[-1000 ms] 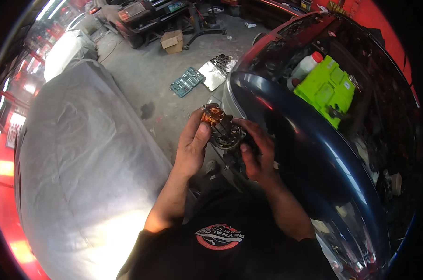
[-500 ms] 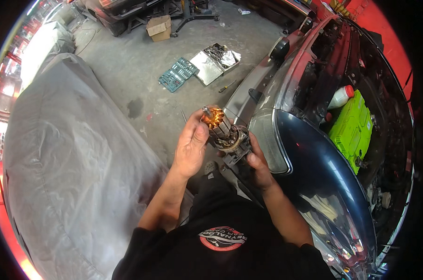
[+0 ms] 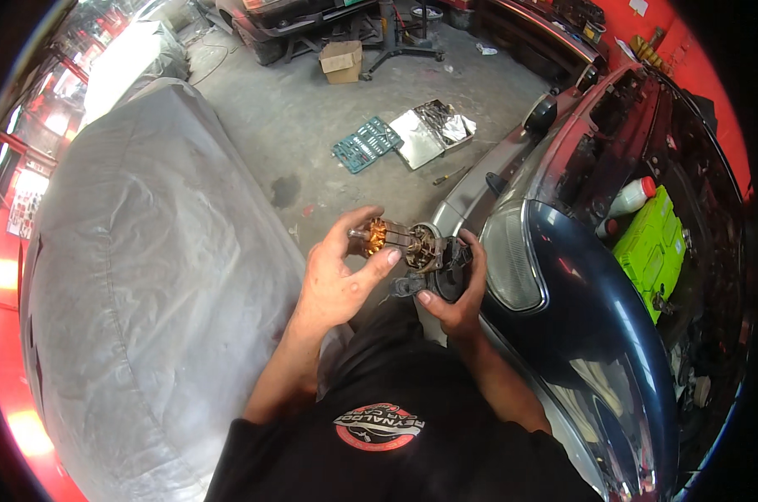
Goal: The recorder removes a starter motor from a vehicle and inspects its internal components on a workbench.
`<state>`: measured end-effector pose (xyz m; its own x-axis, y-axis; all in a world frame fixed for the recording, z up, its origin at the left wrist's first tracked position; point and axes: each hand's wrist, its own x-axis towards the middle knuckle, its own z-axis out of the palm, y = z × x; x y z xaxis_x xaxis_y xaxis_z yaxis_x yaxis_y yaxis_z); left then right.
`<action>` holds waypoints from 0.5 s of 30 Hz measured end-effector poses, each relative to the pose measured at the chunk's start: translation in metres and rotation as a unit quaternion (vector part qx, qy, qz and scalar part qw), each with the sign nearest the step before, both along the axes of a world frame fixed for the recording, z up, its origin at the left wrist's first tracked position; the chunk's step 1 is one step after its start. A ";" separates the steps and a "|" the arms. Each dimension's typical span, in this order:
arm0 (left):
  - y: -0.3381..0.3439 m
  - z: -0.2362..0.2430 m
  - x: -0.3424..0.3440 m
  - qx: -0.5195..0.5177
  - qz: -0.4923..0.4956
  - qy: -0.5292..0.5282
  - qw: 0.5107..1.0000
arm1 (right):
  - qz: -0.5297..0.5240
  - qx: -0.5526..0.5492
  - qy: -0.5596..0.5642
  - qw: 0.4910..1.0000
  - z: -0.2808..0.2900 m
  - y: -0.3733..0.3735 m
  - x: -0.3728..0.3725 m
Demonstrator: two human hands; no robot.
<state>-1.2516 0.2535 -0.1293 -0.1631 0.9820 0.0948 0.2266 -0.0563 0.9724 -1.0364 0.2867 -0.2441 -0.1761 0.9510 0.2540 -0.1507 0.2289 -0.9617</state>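
Left hand clamped on copper-wound rotor, right hand clamped on dark housing, both parts' undersides hidden

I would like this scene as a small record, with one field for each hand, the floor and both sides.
Left hand: fingers and thumb around copper-wound rotor
Right hand: holds black end piece at the rotor's other end
Floor: teal tool tray beside open silver case; cardboard box farther off
Left side: grey cover
Right side: dark blue fender, lime-green box past it
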 end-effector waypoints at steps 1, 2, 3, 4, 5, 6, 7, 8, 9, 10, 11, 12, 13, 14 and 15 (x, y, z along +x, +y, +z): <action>-0.001 -0.004 -0.006 0.004 0.006 -0.032 0.999 | -0.004 0.029 -0.009 1.000 0.002 0.001 -0.005; -0.001 -0.007 -0.014 0.008 0.011 -0.065 0.998 | -0.008 0.057 -0.019 0.998 0.003 0.003 -0.012; 0.001 -0.008 -0.021 -0.012 -0.013 -0.095 0.995 | -0.009 0.057 -0.024 0.998 0.003 0.010 -0.017; 0.006 -0.012 -0.025 -0.012 -0.014 -0.101 0.995 | 0.016 0.053 0.009 0.998 0.003 0.017 -0.026; 0.013 -0.016 -0.029 0.039 -0.017 -0.091 0.995 | 0.040 0.049 0.042 0.997 0.003 0.027 -0.034; 0.021 -0.021 -0.036 0.090 -0.019 -0.080 0.992 | 0.039 0.049 0.037 0.997 -0.004 0.043 -0.045; 0.031 -0.024 -0.046 0.107 -0.033 -0.075 0.991 | 0.040 0.105 0.020 0.993 -0.016 0.061 -0.060; 0.043 -0.027 -0.058 0.106 -0.034 -0.078 0.991 | 0.041 0.161 0.003 0.986 -0.023 0.077 -0.075; 0.055 -0.029 -0.073 0.124 -0.039 -0.054 0.990 | 0.046 0.142 0.005 0.989 -0.022 0.090 -0.094; 0.067 -0.031 -0.089 0.142 -0.043 -0.028 0.988 | 0.049 0.141 0.003 0.989 -0.024 0.106 -0.111; 0.081 -0.035 -0.107 0.147 -0.036 -0.027 0.988 | 0.039 0.158 -0.028 0.986 -0.026 0.122 -0.129; 0.094 -0.040 -0.122 0.146 -0.031 -0.029 0.988 | 0.030 0.175 -0.060 0.982 -0.028 0.138 -0.146; 0.107 -0.045 -0.136 0.135 0.010 -0.055 0.989 | 0.033 0.171 -0.049 0.983 -0.033 0.153 -0.165; 0.121 -0.049 -0.150 0.124 0.052 -0.081 0.988 | 0.038 0.169 -0.049 0.984 -0.033 0.167 -0.181; 0.134 -0.048 -0.166 0.121 0.058 -0.080 0.988 | 0.048 0.118 -0.065 0.990 -0.030 0.178 -0.196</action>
